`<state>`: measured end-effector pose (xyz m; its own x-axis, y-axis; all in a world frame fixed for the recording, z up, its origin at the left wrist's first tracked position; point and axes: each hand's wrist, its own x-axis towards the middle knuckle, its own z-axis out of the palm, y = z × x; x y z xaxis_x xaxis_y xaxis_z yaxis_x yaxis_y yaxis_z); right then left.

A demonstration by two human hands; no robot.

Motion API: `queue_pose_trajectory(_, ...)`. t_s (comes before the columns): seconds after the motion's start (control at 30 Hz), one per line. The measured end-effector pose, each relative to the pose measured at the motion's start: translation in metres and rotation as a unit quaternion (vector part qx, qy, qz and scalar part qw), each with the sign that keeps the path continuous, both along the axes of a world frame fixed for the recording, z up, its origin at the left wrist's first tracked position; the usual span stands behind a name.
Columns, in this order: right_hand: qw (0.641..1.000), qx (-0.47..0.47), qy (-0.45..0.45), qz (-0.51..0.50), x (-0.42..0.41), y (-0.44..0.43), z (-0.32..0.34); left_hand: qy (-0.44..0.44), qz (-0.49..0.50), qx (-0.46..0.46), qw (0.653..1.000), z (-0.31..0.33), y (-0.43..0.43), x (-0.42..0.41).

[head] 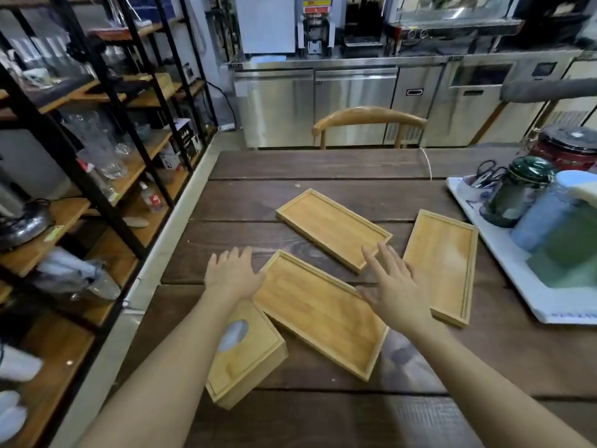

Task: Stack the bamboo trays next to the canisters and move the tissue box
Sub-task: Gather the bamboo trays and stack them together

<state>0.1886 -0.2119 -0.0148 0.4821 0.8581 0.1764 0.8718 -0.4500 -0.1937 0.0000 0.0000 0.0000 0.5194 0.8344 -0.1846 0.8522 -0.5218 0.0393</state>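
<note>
Three shallow bamboo trays lie apart on the dark wooden table [323, 166]. The nearest tray [319, 313] sits between my hands, a second tray [332, 227] lies beyond it, and a third tray [442, 263] lies to the right. A bamboo tissue box [248, 354] with an oval slot sits at the near left, partly under my left forearm. My left hand [232, 274] hovers open by the nearest tray's left end. My right hand [395, 289] is open over that tray's right end, holding nothing. Glass canisters [517, 192] stand at the right.
The canisters stand on a white tray [517, 286] at the table's right edge, with a cup of scissors [481, 182] and a red-lidded pot [571, 147]. A wooden chair [368, 118] faces the far side. Black shelving with glassware [106, 150] runs along the left.
</note>
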Motion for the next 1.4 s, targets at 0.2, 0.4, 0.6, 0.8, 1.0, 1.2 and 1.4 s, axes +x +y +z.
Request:
queue_pose_trajectory(0.2,0.976,-0.19,0.092,-0.054,-0.003,-0.008,-0.034,0.079,0.063,-0.211,0.972,-0.016,-0.002,0.002)
queue_pose_trajectory(0.4,0.967,-0.217,0.109,-0.081,0.006,-0.009,-0.047,0.024,0.132,-0.306,0.942,-0.009,0.007,0.006)
queue_pose_trajectory(0.6,0.978,-0.175,0.09,-0.073,0.019,-0.008,-0.053,-0.063,0.201,-0.374,0.903,-0.017,0.01,0.01)
queue_pose_trajectory(0.8,0.98,-0.085,0.156,-0.095,0.018,-0.004,-0.055,-0.088,0.239,-0.367,0.895,-0.018,0.016,0.014)
queue_pose_trajectory(1.0,0.958,0.052,0.253,-0.124,0.029,0.003,-0.052,-0.273,0.315,-0.332,0.846,-0.016,0.027,0.021)
queue_pose_trajectory(1.2,0.879,0.136,0.409,-0.204,0.06,0.028,-0.041,-0.478,0.316,-0.293,0.766,0.014,0.052,0.052)
queue_pose_trajectory(1.4,0.858,0.158,0.452,-0.185,0.1,0.054,-0.029,-0.544,0.286,-0.245,0.75,0.026,0.073,0.096)
